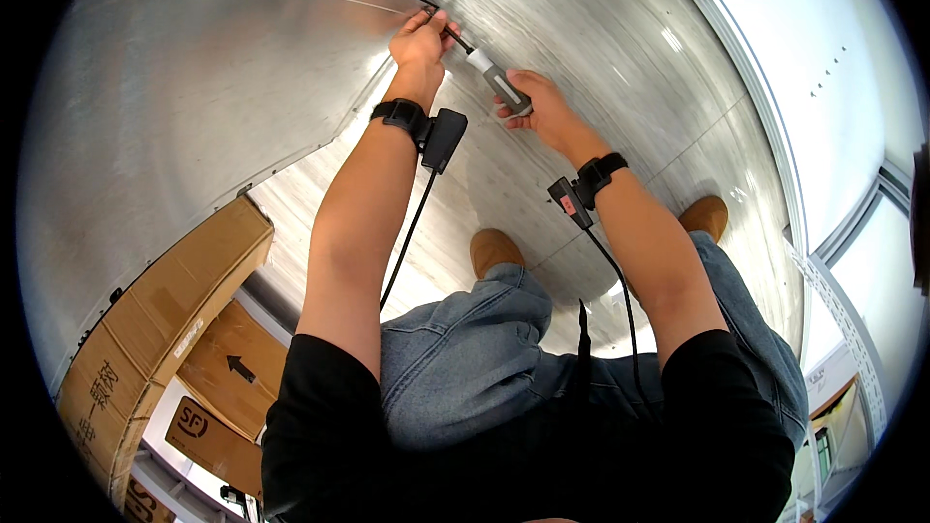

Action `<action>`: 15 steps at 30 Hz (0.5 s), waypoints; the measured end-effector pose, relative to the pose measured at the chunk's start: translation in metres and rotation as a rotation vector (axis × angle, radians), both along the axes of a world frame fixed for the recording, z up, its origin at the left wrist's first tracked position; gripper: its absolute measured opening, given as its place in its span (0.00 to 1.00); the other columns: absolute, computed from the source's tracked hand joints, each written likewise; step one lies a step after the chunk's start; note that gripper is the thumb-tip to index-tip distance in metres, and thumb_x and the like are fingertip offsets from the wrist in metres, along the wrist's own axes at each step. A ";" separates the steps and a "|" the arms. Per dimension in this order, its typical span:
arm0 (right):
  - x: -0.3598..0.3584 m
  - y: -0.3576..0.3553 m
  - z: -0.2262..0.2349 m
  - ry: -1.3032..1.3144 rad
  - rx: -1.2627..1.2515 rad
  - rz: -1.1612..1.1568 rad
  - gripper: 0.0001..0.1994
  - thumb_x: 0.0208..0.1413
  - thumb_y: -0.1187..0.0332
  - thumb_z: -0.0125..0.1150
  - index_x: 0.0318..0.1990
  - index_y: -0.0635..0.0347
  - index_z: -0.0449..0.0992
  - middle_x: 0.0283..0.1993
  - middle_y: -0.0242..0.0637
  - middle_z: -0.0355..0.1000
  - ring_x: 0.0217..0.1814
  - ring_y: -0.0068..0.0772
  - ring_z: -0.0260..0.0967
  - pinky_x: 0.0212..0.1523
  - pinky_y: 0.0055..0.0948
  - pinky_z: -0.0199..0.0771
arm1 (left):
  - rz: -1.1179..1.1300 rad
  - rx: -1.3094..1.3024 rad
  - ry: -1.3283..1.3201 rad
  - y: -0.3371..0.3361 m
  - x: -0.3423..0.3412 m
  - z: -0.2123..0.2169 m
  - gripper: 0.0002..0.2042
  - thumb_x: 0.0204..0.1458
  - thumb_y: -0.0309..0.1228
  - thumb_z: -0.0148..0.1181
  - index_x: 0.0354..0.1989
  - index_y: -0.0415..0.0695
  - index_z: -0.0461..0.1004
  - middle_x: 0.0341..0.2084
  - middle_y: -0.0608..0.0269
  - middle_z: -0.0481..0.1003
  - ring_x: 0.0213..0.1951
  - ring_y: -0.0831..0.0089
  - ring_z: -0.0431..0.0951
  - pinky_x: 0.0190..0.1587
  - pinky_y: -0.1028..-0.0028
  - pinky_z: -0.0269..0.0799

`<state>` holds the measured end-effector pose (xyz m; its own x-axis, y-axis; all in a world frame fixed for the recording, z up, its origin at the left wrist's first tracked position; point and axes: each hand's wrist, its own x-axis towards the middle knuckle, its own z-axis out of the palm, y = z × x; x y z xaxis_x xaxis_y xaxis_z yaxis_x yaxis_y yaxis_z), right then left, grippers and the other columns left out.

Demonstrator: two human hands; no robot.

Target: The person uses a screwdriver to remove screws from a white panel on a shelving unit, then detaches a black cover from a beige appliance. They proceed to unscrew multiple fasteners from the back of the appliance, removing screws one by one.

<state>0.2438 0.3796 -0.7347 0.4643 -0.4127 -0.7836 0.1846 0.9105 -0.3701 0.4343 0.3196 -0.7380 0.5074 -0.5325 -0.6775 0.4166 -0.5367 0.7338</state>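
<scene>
A screwdriver (501, 83) with a grey and white handle slants up and left, its handle gripped by my right hand (542, 111). Its dark shaft runs toward the far corner of a large brushed-metal panel (232, 77). At that corner my left hand (423, 42) is closed, thumb and fingers pinched around the front of the shaft near the panel's edge. The screwdriver's tip is hidden by those fingers, and whether a screw is there I cannot make out. Each wrist wears a black strap with a small cabled box, the left box (445, 140) and the right box (570, 201).
Several brown cardboard boxes (208, 261) stand below the metal panel at the left. Wood-look floor (620, 48) lies under my hands and brown shoes (496, 250). A long white panel (775, 29) borders the right side, with a perforated white upright (841, 315) below it.
</scene>
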 end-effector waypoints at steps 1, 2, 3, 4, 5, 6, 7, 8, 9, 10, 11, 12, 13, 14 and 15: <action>-0.001 -0.001 0.001 0.010 -0.014 0.022 0.20 0.60 0.57 0.53 0.53 0.61 0.67 0.37 0.37 0.71 0.32 0.27 0.69 0.32 0.29 0.74 | 0.021 0.000 0.004 0.001 -0.001 0.000 0.07 0.54 0.22 0.58 0.40 0.38 0.70 0.28 0.60 0.75 0.25 0.72 0.78 0.25 0.77 0.72; -0.002 -0.001 0.003 0.021 -0.028 0.042 0.20 0.61 0.57 0.52 0.52 0.62 0.67 0.37 0.37 0.71 0.32 0.28 0.69 0.31 0.29 0.75 | 0.040 0.000 0.008 0.000 -0.003 0.003 0.07 0.54 0.21 0.57 0.40 0.38 0.70 0.28 0.60 0.75 0.26 0.71 0.78 0.25 0.77 0.72; -0.003 -0.001 0.003 0.031 -0.042 0.062 0.20 0.62 0.56 0.50 0.52 0.63 0.67 0.36 0.37 0.71 0.31 0.28 0.69 0.30 0.29 0.75 | 0.059 -0.001 0.012 0.000 -0.005 0.005 0.06 0.54 0.21 0.56 0.40 0.38 0.69 0.28 0.60 0.75 0.26 0.71 0.78 0.25 0.77 0.71; -0.003 -0.001 0.003 0.055 -0.061 0.070 0.19 0.61 0.57 0.51 0.52 0.63 0.67 0.37 0.37 0.70 0.31 0.29 0.70 0.30 0.30 0.75 | 0.058 -0.011 0.026 0.000 -0.005 0.005 0.07 0.54 0.21 0.56 0.40 0.38 0.69 0.28 0.60 0.75 0.27 0.71 0.79 0.25 0.77 0.71; -0.002 -0.002 0.002 0.076 -0.080 0.080 0.19 0.61 0.58 0.51 0.52 0.64 0.67 0.38 0.38 0.70 0.32 0.29 0.70 0.30 0.30 0.76 | 0.058 -0.023 0.039 0.000 -0.003 0.004 0.07 0.54 0.21 0.56 0.41 0.38 0.69 0.28 0.60 0.75 0.28 0.70 0.79 0.25 0.77 0.71; 0.000 -0.001 0.001 0.097 -0.099 0.089 0.19 0.61 0.59 0.52 0.52 0.65 0.67 0.38 0.38 0.70 0.32 0.30 0.70 0.30 0.30 0.76 | 0.060 -0.034 0.052 0.001 -0.001 0.002 0.07 0.55 0.22 0.56 0.41 0.39 0.69 0.28 0.61 0.75 0.29 0.70 0.79 0.25 0.77 0.71; 0.002 0.000 0.001 0.131 -0.160 0.085 0.19 0.60 0.60 0.54 0.52 0.66 0.67 0.39 0.39 0.70 0.32 0.30 0.70 0.31 0.30 0.76 | 0.044 -0.037 0.052 0.002 0.002 0.001 0.07 0.54 0.22 0.57 0.41 0.39 0.69 0.28 0.61 0.75 0.28 0.71 0.78 0.25 0.77 0.72; 0.003 0.002 0.000 0.167 -0.219 0.080 0.19 0.59 0.61 0.56 0.52 0.66 0.67 0.40 0.39 0.69 0.33 0.31 0.70 0.31 0.29 0.76 | 0.028 -0.039 0.053 0.002 0.002 0.002 0.08 0.54 0.22 0.57 0.42 0.39 0.69 0.28 0.61 0.75 0.28 0.71 0.78 0.25 0.77 0.72; 0.005 0.003 -0.002 0.202 -0.279 0.074 0.20 0.58 0.63 0.58 0.52 0.66 0.67 0.41 0.40 0.69 0.33 0.31 0.70 0.31 0.29 0.76 | 0.011 -0.042 0.054 0.002 0.003 0.002 0.08 0.54 0.23 0.58 0.42 0.39 0.69 0.28 0.62 0.74 0.27 0.72 0.77 0.25 0.77 0.72; 0.006 0.004 -0.003 0.224 -0.323 0.082 0.20 0.56 0.63 0.60 0.52 0.67 0.68 0.42 0.41 0.69 0.33 0.31 0.70 0.32 0.29 0.76 | 0.001 -0.016 0.024 0.003 0.002 0.002 0.09 0.54 0.23 0.59 0.43 0.39 0.69 0.29 0.62 0.74 0.27 0.73 0.76 0.25 0.77 0.72; 0.006 0.005 -0.005 0.246 -0.369 0.090 0.21 0.54 0.64 0.62 0.52 0.67 0.68 0.42 0.41 0.68 0.34 0.31 0.70 0.32 0.28 0.77 | -0.009 0.009 -0.006 0.003 0.000 0.005 0.10 0.53 0.23 0.59 0.43 0.39 0.69 0.29 0.62 0.74 0.26 0.74 0.75 0.25 0.77 0.72; 0.007 0.007 -0.008 0.268 -0.414 0.098 0.22 0.52 0.65 0.64 0.51 0.68 0.68 0.43 0.42 0.68 0.34 0.31 0.70 0.32 0.28 0.77 | -0.019 0.034 -0.036 0.003 -0.003 0.007 0.11 0.53 0.23 0.60 0.44 0.39 0.69 0.29 0.63 0.74 0.25 0.75 0.73 0.26 0.77 0.72; 0.008 0.009 -0.014 0.418 -0.585 0.163 0.23 0.51 0.65 0.65 0.51 0.68 0.68 0.44 0.42 0.68 0.34 0.31 0.70 0.32 0.27 0.77 | -0.019 0.030 -0.040 0.002 -0.005 0.008 0.12 0.53 0.24 0.60 0.44 0.39 0.69 0.29 0.63 0.74 0.24 0.75 0.72 0.26 0.77 0.72; 0.011 0.012 -0.016 0.567 -0.755 0.227 0.25 0.50 0.64 0.67 0.51 0.69 0.67 0.44 0.43 0.67 0.35 0.31 0.70 0.32 0.27 0.77 | -0.020 0.027 -0.045 0.001 -0.005 0.007 0.12 0.52 0.24 0.61 0.45 0.39 0.69 0.30 0.63 0.75 0.23 0.76 0.71 0.26 0.76 0.72; 0.013 0.013 -0.019 0.717 -0.924 0.292 0.26 0.48 0.64 0.68 0.51 0.69 0.67 0.45 0.44 0.67 0.35 0.32 0.70 0.32 0.27 0.77 | -0.021 0.023 -0.050 0.000 -0.005 0.007 0.13 0.52 0.24 0.61 0.45 0.39 0.69 0.30 0.63 0.75 0.23 0.76 0.70 0.26 0.76 0.72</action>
<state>0.2568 0.3927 -0.7535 0.2138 -0.9060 -0.3652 -0.4982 0.2205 -0.8386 0.4289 0.3200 -0.7307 0.5297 -0.5279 -0.6638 0.3685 -0.5617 0.7407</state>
